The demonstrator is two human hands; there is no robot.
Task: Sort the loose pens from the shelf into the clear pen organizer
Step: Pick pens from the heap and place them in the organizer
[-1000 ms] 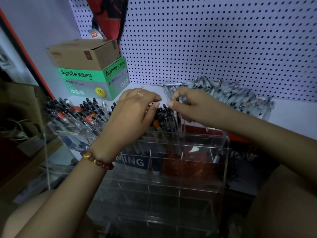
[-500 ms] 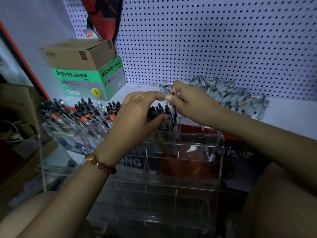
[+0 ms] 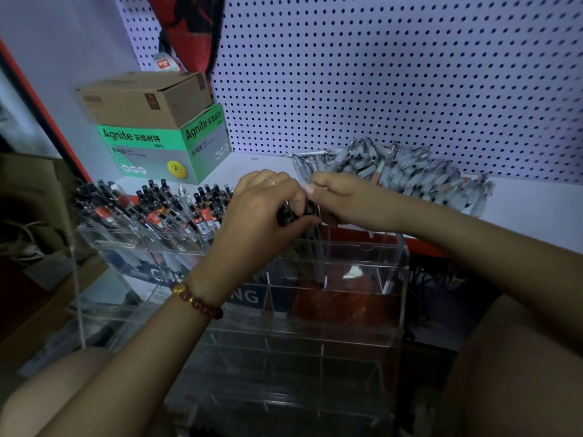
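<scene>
The left hand (image 3: 262, 212) curled around a bundle of black pens (image 3: 288, 216) above the top row of the clear pen organizer (image 3: 362, 257). The right hand (image 3: 344, 200) pinched the same bundle. Loose pens (image 3: 410, 171) lay piled on the shelf (image 3: 530, 209) behind.

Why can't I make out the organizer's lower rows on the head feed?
Head view: light falls on the pegboard and shelf, leaving the lower rows of the organizer in shadow, only faint edges showing; loose pens are blurred; dark pens in the left hand smear together.
</scene>
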